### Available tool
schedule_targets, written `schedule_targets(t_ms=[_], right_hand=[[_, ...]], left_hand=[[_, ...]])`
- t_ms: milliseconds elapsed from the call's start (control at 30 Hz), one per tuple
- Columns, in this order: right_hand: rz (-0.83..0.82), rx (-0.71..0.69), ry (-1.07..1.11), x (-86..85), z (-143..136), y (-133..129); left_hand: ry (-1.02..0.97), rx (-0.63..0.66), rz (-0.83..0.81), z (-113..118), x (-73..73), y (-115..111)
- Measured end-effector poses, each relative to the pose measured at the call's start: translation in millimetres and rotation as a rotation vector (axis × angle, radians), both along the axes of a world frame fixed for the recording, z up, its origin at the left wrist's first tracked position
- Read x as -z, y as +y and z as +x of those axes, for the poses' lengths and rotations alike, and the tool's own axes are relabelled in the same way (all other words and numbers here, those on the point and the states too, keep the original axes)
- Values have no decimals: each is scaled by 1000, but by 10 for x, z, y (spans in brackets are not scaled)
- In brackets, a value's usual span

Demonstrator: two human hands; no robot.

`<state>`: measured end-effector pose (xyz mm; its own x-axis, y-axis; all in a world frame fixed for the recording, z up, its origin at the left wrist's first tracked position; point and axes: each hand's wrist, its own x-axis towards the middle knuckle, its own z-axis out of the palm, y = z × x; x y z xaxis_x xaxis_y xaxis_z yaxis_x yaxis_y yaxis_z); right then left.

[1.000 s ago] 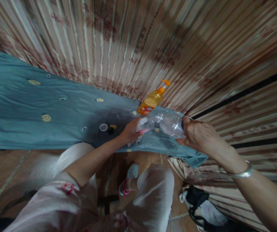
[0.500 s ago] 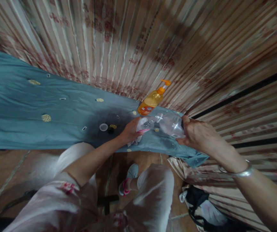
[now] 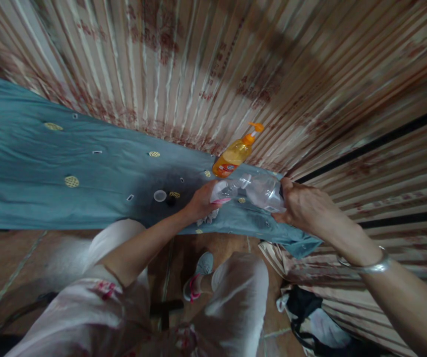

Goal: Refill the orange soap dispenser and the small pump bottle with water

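My left hand (image 3: 201, 201) is closed round a small clear container (image 3: 223, 191) with something pink at its lower edge. In my right hand (image 3: 300, 204) is a larger clear plastic bottle (image 3: 265, 192), gripped by its base and tilted with its neck toward the small container. The two mouths meet or nearly meet; which, I cannot tell. Just beyond them stands an orange pump bottle (image 3: 232, 157) of yellow liquid. A small whitish round lid or cup (image 3: 159, 196) lies left of my left hand, and a crumpled grey-white cloth (image 3: 209, 217) is below it.
A blue-green cloth (image 3: 116, 163) with yellow patterns covers the long narrow table. Behind it hangs a pleated curtain (image 3: 183, 64). My knees are at the near edge. A black and white bag (image 3: 317, 317) sits on the floor at the lower right.
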<state>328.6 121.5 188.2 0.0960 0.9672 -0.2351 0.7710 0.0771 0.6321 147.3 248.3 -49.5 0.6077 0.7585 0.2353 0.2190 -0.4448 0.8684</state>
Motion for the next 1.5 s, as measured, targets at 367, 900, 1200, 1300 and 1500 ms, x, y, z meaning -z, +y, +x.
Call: schedule_targets(t_ms=[367, 900, 1200, 1300, 1500], right_hand=[[-39, 72, -2, -57, -119, 23], [-1, 22, -4, -4, -19, 9], [10, 4, -5, 2, 11, 5], [-1, -11, 10, -3, 20, 9], [5, -27, -3, -2, 32, 12]], left_hand=[[-15, -17, 18, 16, 42, 21], [-19, -9, 18, 38, 60, 25], [-23, -20, -4, 26, 37, 11], [-38, -12, -3, 17, 31, 12], [-53, -18, 3, 24, 55, 18]])
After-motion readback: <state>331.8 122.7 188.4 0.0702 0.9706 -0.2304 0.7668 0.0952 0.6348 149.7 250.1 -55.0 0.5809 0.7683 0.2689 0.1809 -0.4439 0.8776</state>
